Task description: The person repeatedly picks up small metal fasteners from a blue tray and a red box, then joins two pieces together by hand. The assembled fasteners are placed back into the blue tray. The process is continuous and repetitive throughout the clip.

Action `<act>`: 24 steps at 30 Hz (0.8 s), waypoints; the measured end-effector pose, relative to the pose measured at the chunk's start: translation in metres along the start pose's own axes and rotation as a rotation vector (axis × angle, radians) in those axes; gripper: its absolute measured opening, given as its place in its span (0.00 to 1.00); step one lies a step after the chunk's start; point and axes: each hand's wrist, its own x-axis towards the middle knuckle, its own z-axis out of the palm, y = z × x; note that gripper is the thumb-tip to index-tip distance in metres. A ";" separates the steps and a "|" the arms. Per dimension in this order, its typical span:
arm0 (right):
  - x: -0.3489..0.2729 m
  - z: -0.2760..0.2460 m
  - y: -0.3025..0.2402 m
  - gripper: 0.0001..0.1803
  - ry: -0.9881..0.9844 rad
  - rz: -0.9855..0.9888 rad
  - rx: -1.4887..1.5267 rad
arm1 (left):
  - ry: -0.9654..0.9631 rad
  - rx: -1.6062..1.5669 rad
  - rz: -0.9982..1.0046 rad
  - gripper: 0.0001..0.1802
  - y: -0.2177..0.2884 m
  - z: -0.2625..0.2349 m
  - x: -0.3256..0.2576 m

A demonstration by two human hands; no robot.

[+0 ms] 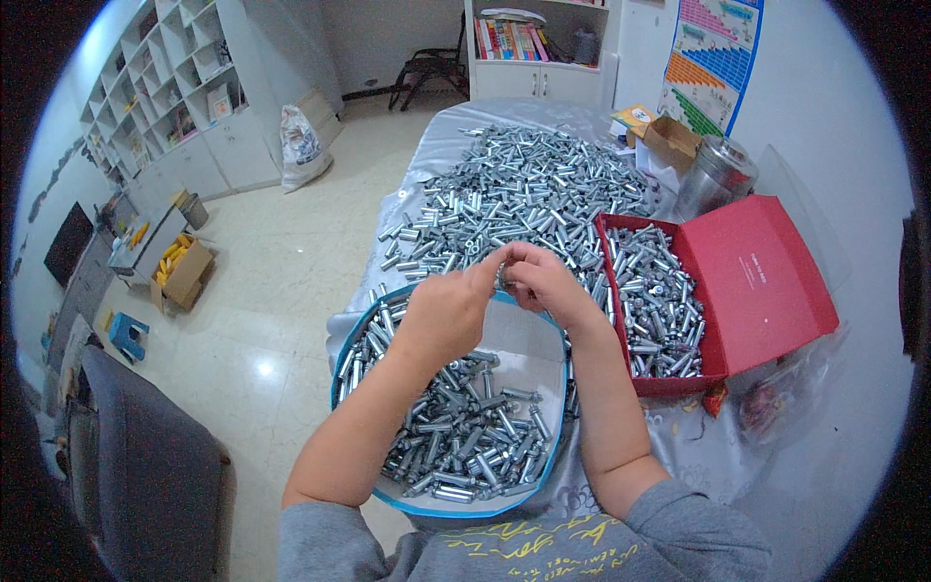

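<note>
My left hand (448, 312) and my right hand (539, 281) meet above the far rim of a blue-edged, white-lined tub (527, 335). Both have curled fingers, pressed together at the tips. A small, round silver metal piece (502, 278) shows at the fingers of my right hand. Whatever my left fingers grip is hidden behind that hand. Inside the tub lies a heap of silver expansion bolts (465, 427). Beyond my hands a broad pile of loose metal bolts and sleeves (524, 184) spreads over the table.
At the right stands a red box (720, 344) full of expansion bolts, its lid (761, 281) folded open. Behind it are a metal canister (720, 175) and an open cardboard box (671, 144). A patterned silver cloth (436, 131) covers the table. A dark chair (145, 456) stands at the left.
</note>
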 end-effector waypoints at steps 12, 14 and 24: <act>-0.002 0.003 -0.003 0.10 0.012 0.003 -0.040 | 0.001 0.012 -0.088 0.23 0.000 -0.002 0.000; 0.000 0.002 -0.001 0.09 0.024 -0.022 0.008 | 0.005 0.016 -0.093 0.23 -0.003 -0.003 0.001; 0.004 -0.001 0.004 0.08 0.070 -0.110 -0.026 | 0.005 0.000 -0.048 0.23 0.003 -0.002 0.000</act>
